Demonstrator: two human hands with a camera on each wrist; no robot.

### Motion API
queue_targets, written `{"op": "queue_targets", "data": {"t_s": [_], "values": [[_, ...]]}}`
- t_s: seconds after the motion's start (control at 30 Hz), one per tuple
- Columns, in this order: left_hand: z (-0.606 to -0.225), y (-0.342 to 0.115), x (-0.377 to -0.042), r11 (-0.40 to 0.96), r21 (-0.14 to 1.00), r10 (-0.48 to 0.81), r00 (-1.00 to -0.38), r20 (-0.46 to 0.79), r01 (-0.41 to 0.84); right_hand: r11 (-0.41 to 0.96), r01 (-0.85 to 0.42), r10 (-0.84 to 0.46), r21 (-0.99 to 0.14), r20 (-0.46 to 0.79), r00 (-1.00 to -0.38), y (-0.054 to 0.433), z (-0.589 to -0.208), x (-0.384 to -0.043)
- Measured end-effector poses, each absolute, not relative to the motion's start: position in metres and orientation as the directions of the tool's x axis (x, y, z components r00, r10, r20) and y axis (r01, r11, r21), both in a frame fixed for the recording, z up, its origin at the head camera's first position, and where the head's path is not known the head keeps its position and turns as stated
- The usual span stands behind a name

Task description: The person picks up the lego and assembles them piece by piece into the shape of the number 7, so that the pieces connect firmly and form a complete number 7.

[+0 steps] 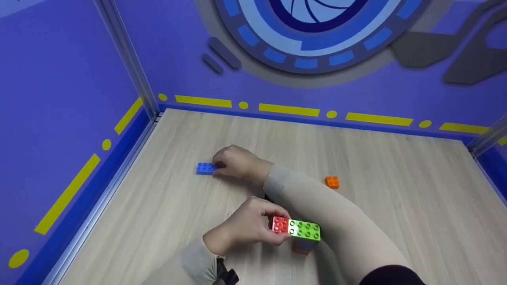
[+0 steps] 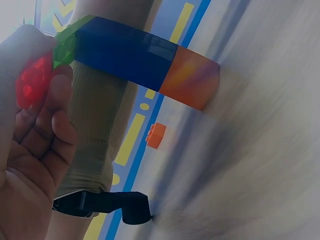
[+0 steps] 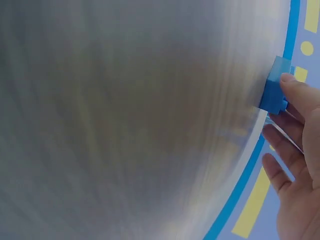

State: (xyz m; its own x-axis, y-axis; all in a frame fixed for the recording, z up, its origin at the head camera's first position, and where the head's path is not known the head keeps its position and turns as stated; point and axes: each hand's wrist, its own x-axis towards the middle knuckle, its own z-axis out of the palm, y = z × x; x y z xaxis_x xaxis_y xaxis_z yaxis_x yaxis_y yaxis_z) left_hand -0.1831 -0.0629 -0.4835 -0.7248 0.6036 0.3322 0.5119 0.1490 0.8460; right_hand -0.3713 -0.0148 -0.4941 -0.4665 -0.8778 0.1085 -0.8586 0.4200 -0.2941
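toward the left edge of the pale wooden tabletop (image 1: 396,174), our right hand (image 1: 238,162) pinches an oblong blue plastic brick (image 1: 204,169); nearer us, our left hand (image 1: 253,223) pinches a small red plastic brick (image 1: 280,224) touching the oblong lime-green plastic brick (image 1: 305,230) topping a blue-and-orange plastic stack (image 2: 132,55).

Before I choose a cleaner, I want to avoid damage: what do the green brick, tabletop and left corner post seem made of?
Green brick: likely hard plastic, glossy, with white glare at one end and crisp studs.
Tabletop: wood or wood-look laminate, can't tell which; low sheen, pale streaky grain.
Corner post: probably metal; silvery, with long straight lines.
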Motion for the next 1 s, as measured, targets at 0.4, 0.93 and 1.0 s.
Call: {"op": "queue_targets", "data": {"t_s": [0.4, 0.93, 1.0], "values": [[-0.480, -0.059, -0.189, 0.155, 0.842, 0.590, -0.732, 0.341, 0.517, 0.413, -0.769, -0.802, -0.488, 0.204, -0.561, 0.063, -0.485, -0.367], [-0.479, -0.059, -0.178, 0.178, 0.879, 0.583, -0.767, 0.269, 0.443, 0.239, -0.733, -0.573, -0.637, 0.516, -0.636, 0.170, -0.452, -0.295], [-0.478, -0.058, -0.176, 0.178, 0.880, 0.583, -0.767, 0.267, 0.441, 0.209, -0.730, -0.545, -0.651, 0.542, -0.640, 0.182, -0.450, -0.283]]}}
